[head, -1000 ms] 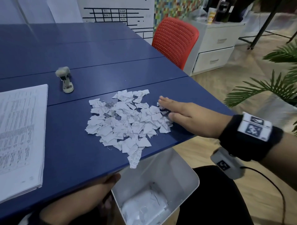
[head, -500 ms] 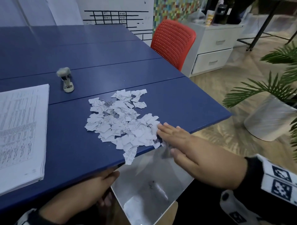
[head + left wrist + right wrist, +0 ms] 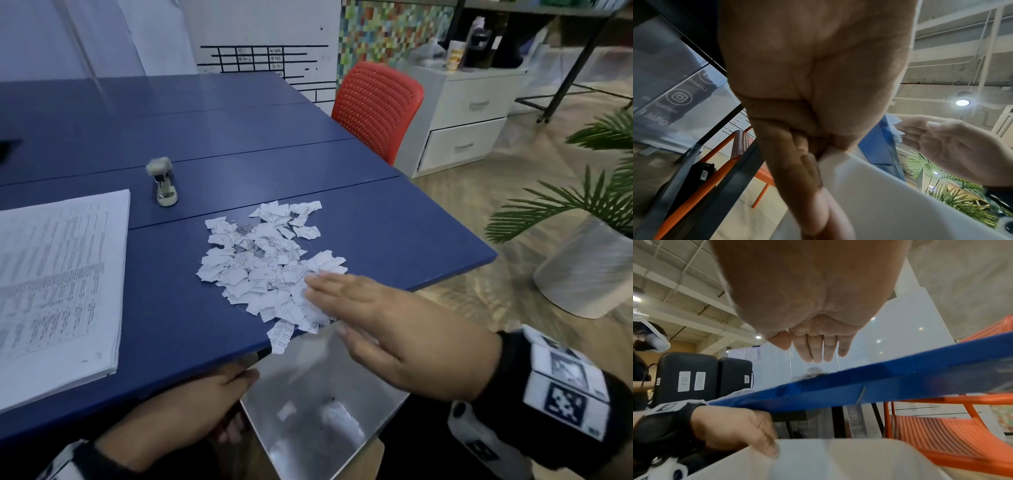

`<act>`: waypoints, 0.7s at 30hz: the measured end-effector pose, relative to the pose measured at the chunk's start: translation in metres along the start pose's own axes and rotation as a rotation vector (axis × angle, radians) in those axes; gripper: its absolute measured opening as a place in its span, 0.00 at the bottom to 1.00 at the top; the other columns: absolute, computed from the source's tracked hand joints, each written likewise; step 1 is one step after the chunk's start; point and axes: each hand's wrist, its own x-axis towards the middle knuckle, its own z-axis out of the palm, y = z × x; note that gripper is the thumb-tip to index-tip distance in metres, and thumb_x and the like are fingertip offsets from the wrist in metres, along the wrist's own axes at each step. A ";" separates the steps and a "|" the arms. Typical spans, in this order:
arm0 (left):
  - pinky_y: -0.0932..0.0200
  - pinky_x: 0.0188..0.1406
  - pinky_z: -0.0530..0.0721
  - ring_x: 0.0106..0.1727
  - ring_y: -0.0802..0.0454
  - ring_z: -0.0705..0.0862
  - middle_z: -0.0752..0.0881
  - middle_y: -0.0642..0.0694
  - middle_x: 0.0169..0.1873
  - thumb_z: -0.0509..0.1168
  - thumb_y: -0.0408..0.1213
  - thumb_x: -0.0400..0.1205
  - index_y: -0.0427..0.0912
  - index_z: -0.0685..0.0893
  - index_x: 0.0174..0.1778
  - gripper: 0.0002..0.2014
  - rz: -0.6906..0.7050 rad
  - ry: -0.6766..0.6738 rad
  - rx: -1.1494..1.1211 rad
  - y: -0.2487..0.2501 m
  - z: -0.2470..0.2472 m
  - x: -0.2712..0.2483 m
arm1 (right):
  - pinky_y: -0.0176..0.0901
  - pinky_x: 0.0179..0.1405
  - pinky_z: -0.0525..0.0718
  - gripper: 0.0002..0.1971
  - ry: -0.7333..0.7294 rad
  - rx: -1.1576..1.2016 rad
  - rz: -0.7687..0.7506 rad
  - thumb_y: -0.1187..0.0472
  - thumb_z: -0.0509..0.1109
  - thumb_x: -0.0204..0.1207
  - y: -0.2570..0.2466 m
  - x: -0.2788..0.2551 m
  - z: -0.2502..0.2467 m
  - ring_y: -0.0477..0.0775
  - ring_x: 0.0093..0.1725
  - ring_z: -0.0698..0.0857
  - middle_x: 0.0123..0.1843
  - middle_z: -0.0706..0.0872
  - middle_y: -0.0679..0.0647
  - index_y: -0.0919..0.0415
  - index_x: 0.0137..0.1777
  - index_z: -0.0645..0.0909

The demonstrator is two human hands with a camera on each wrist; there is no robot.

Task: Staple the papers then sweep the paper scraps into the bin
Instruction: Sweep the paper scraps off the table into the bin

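Note:
A heap of torn paper scraps (image 3: 263, 263) lies on the blue table (image 3: 394, 233) close to its near edge, and one scrap (image 3: 281, 337) hangs over that edge. My right hand (image 3: 383, 329) hovers flat with straight fingers at the heap's near right side, its fingertips (image 3: 310, 281) touching the scraps. Below the edge, my left hand (image 3: 178, 411) grips the rim of a white bin (image 3: 342, 452), thumb on the rim (image 3: 764, 447). A few scraps (image 3: 339, 414) lie in the bin. The stack of papers (image 3: 51, 291) rests at the left, the small stapler (image 3: 162, 183) behind it.
A red chair (image 3: 376, 106) stands at the table's far right side, with a white drawer cabinet (image 3: 462, 126) beyond it. A potted palm (image 3: 589, 246) stands on the floor to the right. Orange chair frames (image 3: 941, 434) sit under the table.
My right hand has swept from the heap's far right side toward the near edge, pushing scraps with it. The heap now sits closer to the edge above the bin.

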 end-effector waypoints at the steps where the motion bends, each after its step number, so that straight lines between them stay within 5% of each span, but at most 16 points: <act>1: 0.57 0.35 0.92 0.33 0.43 0.96 0.95 0.29 0.38 0.58 0.46 0.95 0.56 0.84 0.57 0.09 0.004 0.000 -0.004 0.000 0.000 -0.001 | 0.37 0.89 0.52 0.28 -0.026 0.001 -0.012 0.54 0.57 0.90 0.001 -0.005 0.005 0.37 0.91 0.52 0.92 0.60 0.45 0.55 0.90 0.63; 5: 0.54 0.39 0.94 0.38 0.38 0.97 0.95 0.29 0.40 0.57 0.47 0.95 0.59 0.84 0.60 0.09 -0.011 -0.014 0.002 0.000 -0.002 -0.002 | 0.42 0.87 0.61 0.27 0.035 -0.015 0.013 0.52 0.56 0.89 0.007 -0.030 0.012 0.34 0.90 0.53 0.90 0.63 0.39 0.51 0.88 0.67; 9: 0.51 0.42 0.94 0.43 0.31 0.97 0.96 0.29 0.41 0.56 0.47 0.96 0.53 0.85 0.63 0.12 -0.005 -0.017 0.039 0.004 -0.001 -0.005 | 0.51 0.88 0.63 0.27 0.165 -0.061 -0.041 0.51 0.61 0.89 -0.013 -0.020 0.011 0.47 0.92 0.55 0.89 0.67 0.46 0.56 0.86 0.71; 14: 0.50 0.44 0.95 0.30 0.47 0.93 0.96 0.31 0.39 0.55 0.50 0.96 0.63 0.78 0.76 0.14 0.033 0.013 0.087 0.013 0.002 -0.008 | 0.61 0.90 0.52 0.34 -0.011 -0.228 -0.171 0.39 0.55 0.89 -0.037 0.010 0.043 0.52 0.93 0.50 0.92 0.59 0.51 0.57 0.89 0.65; 18: 0.50 0.45 0.95 0.38 0.37 0.97 0.96 0.32 0.39 0.56 0.48 0.95 0.59 0.81 0.71 0.12 -0.009 0.012 0.061 0.007 0.000 -0.004 | 0.53 0.90 0.52 0.33 -0.029 -0.143 -0.117 0.38 0.54 0.89 -0.022 -0.008 0.039 0.46 0.92 0.52 0.92 0.59 0.48 0.55 0.88 0.66; 21: 0.54 0.45 0.93 0.32 0.45 0.93 0.96 0.39 0.32 0.57 0.49 0.95 0.65 0.82 0.64 0.10 -0.019 0.013 0.050 0.002 -0.001 -0.001 | 0.49 0.90 0.58 0.30 0.041 -0.073 -0.061 0.40 0.57 0.90 -0.008 -0.019 0.023 0.42 0.91 0.56 0.91 0.63 0.46 0.54 0.87 0.69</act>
